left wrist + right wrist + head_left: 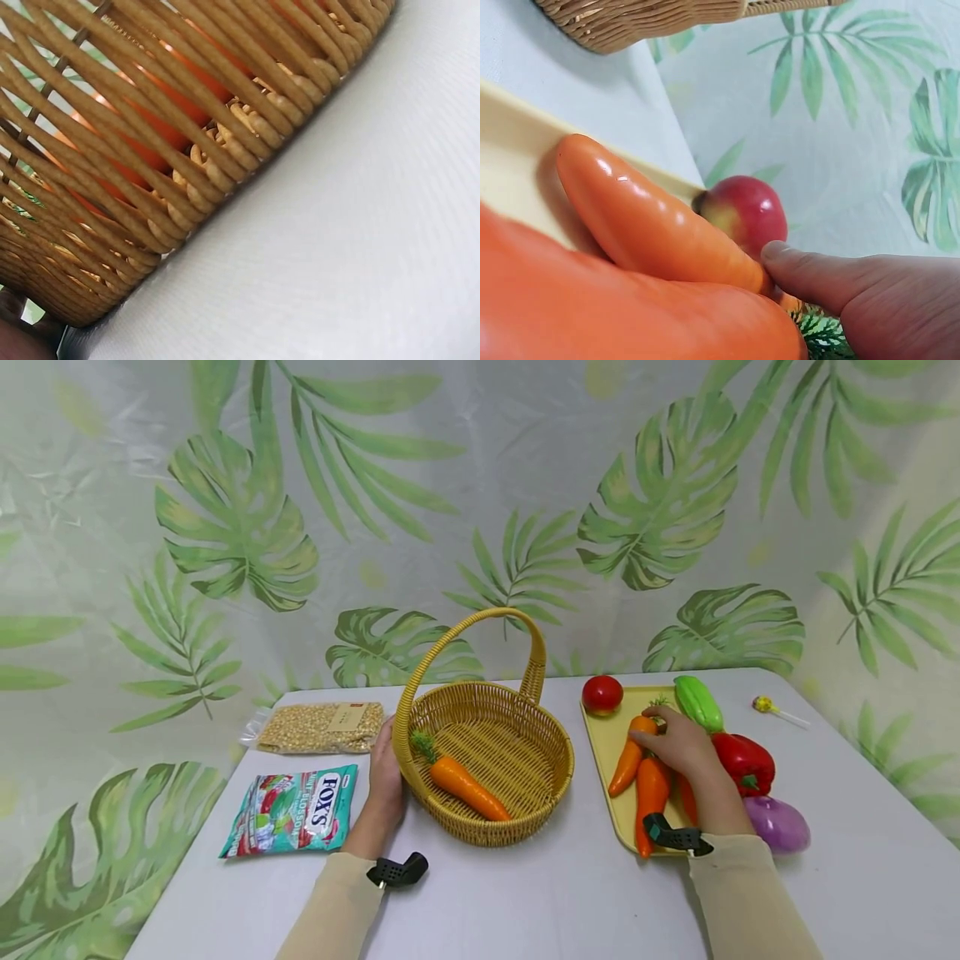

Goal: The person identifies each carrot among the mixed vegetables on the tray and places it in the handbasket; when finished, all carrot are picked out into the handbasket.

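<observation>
A wicker basket (558,777) with a tall handle stands mid-table, a carrot (468,787) lying inside. My left hand (386,772) rests against the basket's left side; its fingertips are partly hidden behind the weave. In the left wrist view, the basket wall (187,97) fills the upper left. On a yellow tray (600,752) to the right, my right hand (684,747) pinches a carrot (630,760) near its leafy top. The thumb (795,266) presses that carrot (652,214) in the right wrist view. Another carrot (651,793) lies alongside, and one more is partly under the wrist.
A tomato (602,695), green vegetable (697,703), red pepper (742,762) and purple vegetable (780,825) lie on or around the tray. A lollipop (765,704) is at far right. Left of the basket lie a grain bag (318,728) and a Fox's candy bag (292,812).
</observation>
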Available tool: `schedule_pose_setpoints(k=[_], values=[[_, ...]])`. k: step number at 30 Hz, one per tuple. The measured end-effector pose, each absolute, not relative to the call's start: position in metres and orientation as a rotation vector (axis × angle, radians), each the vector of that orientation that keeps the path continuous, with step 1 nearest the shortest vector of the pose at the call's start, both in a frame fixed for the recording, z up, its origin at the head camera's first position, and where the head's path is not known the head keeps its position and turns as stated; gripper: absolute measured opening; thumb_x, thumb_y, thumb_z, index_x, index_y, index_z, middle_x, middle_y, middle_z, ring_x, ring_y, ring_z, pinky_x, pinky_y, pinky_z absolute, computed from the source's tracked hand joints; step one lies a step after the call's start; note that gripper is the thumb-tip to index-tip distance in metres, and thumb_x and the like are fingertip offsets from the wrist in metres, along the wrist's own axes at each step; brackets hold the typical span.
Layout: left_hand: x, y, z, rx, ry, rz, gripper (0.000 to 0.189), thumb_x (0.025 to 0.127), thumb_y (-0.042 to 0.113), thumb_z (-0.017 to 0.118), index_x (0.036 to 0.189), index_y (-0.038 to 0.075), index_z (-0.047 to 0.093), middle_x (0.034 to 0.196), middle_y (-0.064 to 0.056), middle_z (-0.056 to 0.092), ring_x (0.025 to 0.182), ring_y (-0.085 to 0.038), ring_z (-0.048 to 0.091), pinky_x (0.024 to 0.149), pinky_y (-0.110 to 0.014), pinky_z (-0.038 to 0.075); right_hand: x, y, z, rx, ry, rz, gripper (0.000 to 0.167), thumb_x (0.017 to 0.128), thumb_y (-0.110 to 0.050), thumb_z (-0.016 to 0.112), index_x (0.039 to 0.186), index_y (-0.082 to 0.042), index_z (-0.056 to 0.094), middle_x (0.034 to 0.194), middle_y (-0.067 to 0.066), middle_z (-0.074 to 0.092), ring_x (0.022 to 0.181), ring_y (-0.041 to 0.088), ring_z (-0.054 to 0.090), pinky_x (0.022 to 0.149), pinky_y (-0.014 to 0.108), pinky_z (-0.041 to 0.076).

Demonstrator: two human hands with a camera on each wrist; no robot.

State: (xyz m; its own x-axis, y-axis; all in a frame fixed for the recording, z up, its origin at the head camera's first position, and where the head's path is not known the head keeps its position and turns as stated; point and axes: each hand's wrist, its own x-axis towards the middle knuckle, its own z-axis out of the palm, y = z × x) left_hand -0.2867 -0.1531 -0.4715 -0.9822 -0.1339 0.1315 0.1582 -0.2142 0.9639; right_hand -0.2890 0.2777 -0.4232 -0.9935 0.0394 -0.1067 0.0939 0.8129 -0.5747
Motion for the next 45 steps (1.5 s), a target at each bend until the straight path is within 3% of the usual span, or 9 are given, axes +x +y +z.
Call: schedule_pose_setpoints(k=[12,27,37,41,45], values=[[-0.287,-0.154,-0.472,-0.011,-1.813,-2.343,0.039,0.107,0.033,0.04,0.141,0.018,0.052,0.146,-0.003,0.052,0.139,-0.012,0.042,0.116,-0.029,0.035,-0.292,0.274,-0.422,0.102,2.927,-1.033,0.065,0.095,-0.042,0.062,0.147,-0.008,0.042,0.141,0.033,0.049,0.115,0.044,0.053,0.097,0.054,0.05],[-0.287,-0.153,-0.473,-0.02,-1.82,-2.316,0.036,0.107,0.035,0.042,0.137,0.023,0.057,0.141,0.0,0.055,0.136,-0.012,0.045,0.11,-0.023,0.039,-0.287,0.268,-0.413,0.116,2.952,-1.246,0.063,0.096,-0.031,0.062,0.151,-0.012,0.037,0.148,0.03,0.043,0.125,0.047,0.048,0.098,0.056,0.051],[-0.286,-0.153,-0.47,-0.031,-1.811,-2.316,0.036,0.107,0.032,0.041,0.138,0.021,0.056,0.144,-0.002,0.054,0.137,-0.013,0.044,0.115,-0.028,0.036,-0.285,0.265,-0.401,0.116,3.001,-1.488,0.059,0.099,-0.027,0.061,0.152,-0.017,0.037,0.154,0.023,0.041,0.126,0.046,0.053,0.097,0.057,0.053],[-0.287,-0.154,-0.47,-0.034,-1.827,-2.317,0.037,0.107,0.031,0.04,0.14,0.02,0.054,0.146,-0.003,0.052,0.139,-0.013,0.042,0.117,-0.031,0.034,-0.283,0.263,-0.397,0.1,3.044,-1.566,0.057,0.099,-0.027,0.061,0.151,-0.02,0.038,0.153,0.02,0.042,0.125,0.043,0.055,0.088,0.045,0.058],[-0.287,-0.154,-0.47,-0.035,-1.822,-2.328,0.038,0.107,0.03,0.04,0.141,0.017,0.053,0.145,-0.005,0.052,0.138,-0.015,0.043,0.114,-0.03,0.037,-0.281,0.259,-0.392,0.085,3.093,-1.622,0.056,0.099,-0.025,0.061,0.151,-0.021,0.039,0.154,0.017,0.042,0.125,0.042,0.054,0.079,0.027,0.054]])
